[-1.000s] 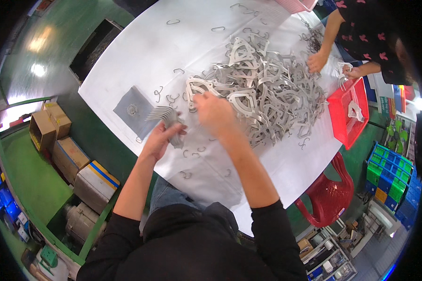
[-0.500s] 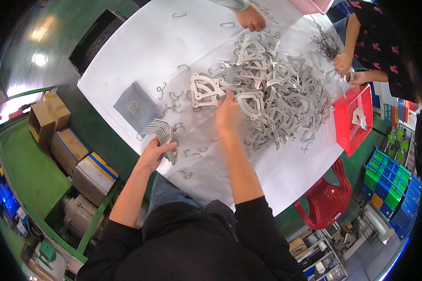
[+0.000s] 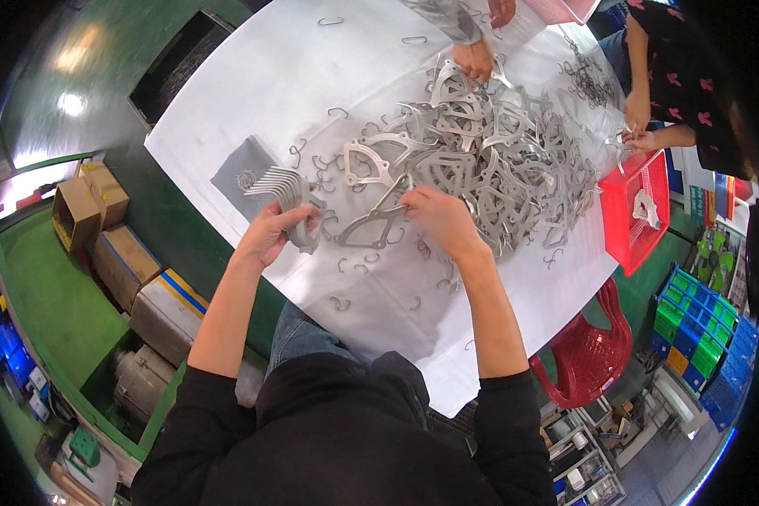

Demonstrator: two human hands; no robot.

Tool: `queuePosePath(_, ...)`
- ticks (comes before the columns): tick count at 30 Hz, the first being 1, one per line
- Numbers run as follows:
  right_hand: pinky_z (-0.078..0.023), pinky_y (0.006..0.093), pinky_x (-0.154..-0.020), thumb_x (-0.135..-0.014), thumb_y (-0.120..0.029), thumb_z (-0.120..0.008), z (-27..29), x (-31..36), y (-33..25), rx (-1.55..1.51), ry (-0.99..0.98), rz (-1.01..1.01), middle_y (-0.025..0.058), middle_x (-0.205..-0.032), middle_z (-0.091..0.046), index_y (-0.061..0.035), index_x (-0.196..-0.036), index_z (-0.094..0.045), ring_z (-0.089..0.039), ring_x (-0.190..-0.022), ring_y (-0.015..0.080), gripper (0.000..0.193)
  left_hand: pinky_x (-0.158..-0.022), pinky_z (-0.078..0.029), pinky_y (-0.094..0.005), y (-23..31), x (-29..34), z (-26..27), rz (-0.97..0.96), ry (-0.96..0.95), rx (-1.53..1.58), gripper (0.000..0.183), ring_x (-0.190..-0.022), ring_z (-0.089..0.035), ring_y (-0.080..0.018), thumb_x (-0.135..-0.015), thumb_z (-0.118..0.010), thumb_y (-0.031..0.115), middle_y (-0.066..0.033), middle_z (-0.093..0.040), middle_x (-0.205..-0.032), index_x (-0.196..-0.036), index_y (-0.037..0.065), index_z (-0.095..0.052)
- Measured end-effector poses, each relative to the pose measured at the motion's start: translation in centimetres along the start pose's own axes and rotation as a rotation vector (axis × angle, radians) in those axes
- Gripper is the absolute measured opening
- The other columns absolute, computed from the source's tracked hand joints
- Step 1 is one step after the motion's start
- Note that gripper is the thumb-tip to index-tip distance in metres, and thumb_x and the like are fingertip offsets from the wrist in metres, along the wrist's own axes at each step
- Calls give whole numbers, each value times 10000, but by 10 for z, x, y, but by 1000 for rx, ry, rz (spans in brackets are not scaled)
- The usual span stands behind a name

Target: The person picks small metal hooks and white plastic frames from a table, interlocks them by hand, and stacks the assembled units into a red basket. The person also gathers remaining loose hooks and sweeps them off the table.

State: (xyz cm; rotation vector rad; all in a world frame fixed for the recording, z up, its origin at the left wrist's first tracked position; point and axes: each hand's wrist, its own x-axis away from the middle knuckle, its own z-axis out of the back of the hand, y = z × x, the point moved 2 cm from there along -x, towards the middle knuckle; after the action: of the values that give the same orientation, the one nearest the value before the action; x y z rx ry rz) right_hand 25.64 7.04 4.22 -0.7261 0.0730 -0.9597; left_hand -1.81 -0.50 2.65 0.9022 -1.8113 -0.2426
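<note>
My left hand (image 3: 267, 231) is closed on a stack of thin silver metal brackets (image 3: 288, 192), held near the table's left side with their curved ends fanned out. Between my two hands, a single metal bracket (image 3: 371, 226) with an open curved frame is gripped at its right end by my right hand (image 3: 438, 218). Just beyond is a large heap of similar brackets (image 3: 514, 160), tangled over one another. A grey cloth or bag (image 3: 234, 173) lies partly behind the stack, with small wire hooks (image 3: 297, 152) scattered around it.
Across the white-covered table (image 3: 253, 93), a co-worker's hand (image 3: 474, 59) reaches into the heap. Another person's hands (image 3: 639, 135) hold a piece above a red basket (image 3: 624, 198). A pink basket (image 3: 565, 10) stands at the far edge, a red chair (image 3: 590, 354) at right, cardboard boxes (image 3: 118, 266) at left.
My right hand has drawn a bracket out of the heap toward me. My left hand with its stack has risen slightly. The far co-worker's hand has moved right onto the heap.
</note>
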Motion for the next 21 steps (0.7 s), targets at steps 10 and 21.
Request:
queuePosePath(10, -475, 351, -699, -742, -91, -658, -30, 3, -10, -132, -207, 61, 69, -875, -598, -82, -951, -584, -596, -808, 257, 221, -877, -417, -269, -48, -8, -34, 111, -128, -379, 653, -954, -571, -157, -669, -806, 175, -77, -605, -1044, -1208, -28, -499)
queuePosePath(21, -442, 256, -507, -873, -197, -595, -37, 60, 30, -790, 378, -641, 38, -730, -614, -30, -917, -583, -576, -586, 109, 173, -910, -411, -279, -62, -3, -52, 271, -396, -384, 574, -1034, -544, -130, -692, -755, 36, -48, -596, -1112, -1211, 19, -511)
